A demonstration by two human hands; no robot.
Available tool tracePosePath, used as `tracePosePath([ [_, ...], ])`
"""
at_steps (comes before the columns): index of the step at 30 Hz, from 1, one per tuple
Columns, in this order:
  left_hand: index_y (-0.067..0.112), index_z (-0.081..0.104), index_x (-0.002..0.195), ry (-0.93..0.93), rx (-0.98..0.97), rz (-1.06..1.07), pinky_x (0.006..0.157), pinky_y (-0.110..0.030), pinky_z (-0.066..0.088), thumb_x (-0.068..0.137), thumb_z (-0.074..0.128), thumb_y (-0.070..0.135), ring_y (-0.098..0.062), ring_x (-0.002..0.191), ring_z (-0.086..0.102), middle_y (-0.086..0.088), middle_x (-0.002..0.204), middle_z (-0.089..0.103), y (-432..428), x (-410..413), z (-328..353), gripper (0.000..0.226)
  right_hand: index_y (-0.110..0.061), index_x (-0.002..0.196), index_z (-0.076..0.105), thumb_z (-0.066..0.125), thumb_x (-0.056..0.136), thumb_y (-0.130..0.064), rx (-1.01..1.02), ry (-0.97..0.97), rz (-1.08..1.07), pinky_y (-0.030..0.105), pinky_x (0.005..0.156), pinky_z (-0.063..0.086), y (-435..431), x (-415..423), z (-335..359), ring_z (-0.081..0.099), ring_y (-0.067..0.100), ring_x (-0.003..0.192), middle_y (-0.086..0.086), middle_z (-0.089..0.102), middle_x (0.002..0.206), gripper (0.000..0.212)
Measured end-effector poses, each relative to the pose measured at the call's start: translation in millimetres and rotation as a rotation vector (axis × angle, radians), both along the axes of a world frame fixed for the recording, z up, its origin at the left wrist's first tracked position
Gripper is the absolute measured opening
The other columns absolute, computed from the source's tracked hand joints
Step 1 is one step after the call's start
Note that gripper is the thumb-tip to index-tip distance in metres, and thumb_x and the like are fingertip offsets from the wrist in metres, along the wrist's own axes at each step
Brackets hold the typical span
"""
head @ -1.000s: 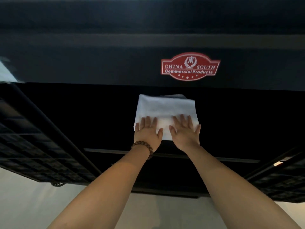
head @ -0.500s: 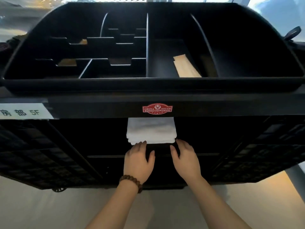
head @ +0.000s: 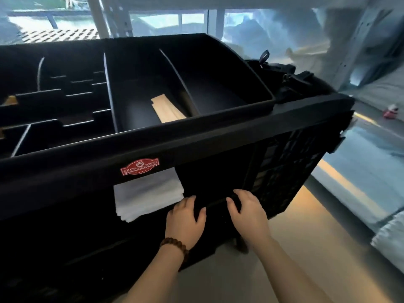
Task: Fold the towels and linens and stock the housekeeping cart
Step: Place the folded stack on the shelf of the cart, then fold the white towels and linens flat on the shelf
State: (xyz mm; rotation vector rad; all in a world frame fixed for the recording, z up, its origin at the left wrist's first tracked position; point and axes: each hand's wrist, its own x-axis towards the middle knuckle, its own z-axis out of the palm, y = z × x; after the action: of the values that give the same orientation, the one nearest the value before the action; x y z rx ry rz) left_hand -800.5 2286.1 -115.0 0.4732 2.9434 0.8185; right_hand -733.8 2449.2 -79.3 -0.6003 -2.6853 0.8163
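A stack of folded white towels (head: 148, 195) lies on the shelf inside the black housekeeping cart (head: 196, 136), just below its red label. My left hand (head: 185, 219), with a bead bracelet at the wrist, hovers in front of the shelf edge to the right of the stack, fingers relaxed and holding nothing. Further right, my right hand (head: 247, 211) is beside it, fingers loosely bent over the shelf's front edge, holding nothing. Neither hand touches the towels.
The cart's top tray has several divided compartments; one holds tan paper packets (head: 168, 110). A black lattice side panel (head: 290, 171) closes the cart's right end. White linen (head: 391, 239) lies at the right edge, and a small red object (head: 390, 112) sits on the floor.
Both hands have come off the towel stack and drawn back to the right of it. My head has risen and turned right, bringing the cart's top tray and right end into view.
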Motion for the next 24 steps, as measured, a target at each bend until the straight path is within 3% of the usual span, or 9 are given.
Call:
tracePosePath([
  [11, 0.023, 0.038, 0.145, -0.015, 0.033, -0.427, 0.108, -0.034, 0.033, 0.096, 0.043, 0.048, -0.012, 0.133, 0.039, 0.006, 0.146, 0.042, 65, 25, 0, 0.055, -0.015, 0.134, 0.053, 0.050, 0.095, -0.036, 0.011, -0.073, -0.371, 0.028, 0.102, 0.037, 27, 87, -16, 0.047, 0.017, 0.124, 0.000, 0.053, 0.136, 0.045],
  [17, 0.020, 0.035, 0.146, 0.031, 0.016, -0.767, 0.109, -0.033, 0.031, 0.098, 0.039, 0.048, -0.014, 0.134, 0.037, 0.004, 0.148, 0.041, 65, 58, 0, 0.056, -0.013, 0.135, 0.052, 0.050, 0.095, -0.032, 0.025, -0.080, -0.637, 0.026, 0.105, 0.030, -10, 140, -24, 0.044, 0.019, 0.127, 0.003, 0.050, 0.138, 0.045],
  [24, 0.019, 0.036, 0.145, -0.037, 0.001, -1.164, 0.110, -0.036, 0.031, 0.096, 0.044, 0.044, -0.017, 0.133, 0.038, 0.000, 0.146, 0.043, 68, 155, -11, 0.056, -0.014, 0.135, 0.051, 0.049, 0.094, -0.033, -0.005, -0.083, -1.058, 0.031, 0.103, 0.035, -74, 259, -30, 0.045, 0.020, 0.125, 0.002, 0.047, 0.139, 0.045],
])
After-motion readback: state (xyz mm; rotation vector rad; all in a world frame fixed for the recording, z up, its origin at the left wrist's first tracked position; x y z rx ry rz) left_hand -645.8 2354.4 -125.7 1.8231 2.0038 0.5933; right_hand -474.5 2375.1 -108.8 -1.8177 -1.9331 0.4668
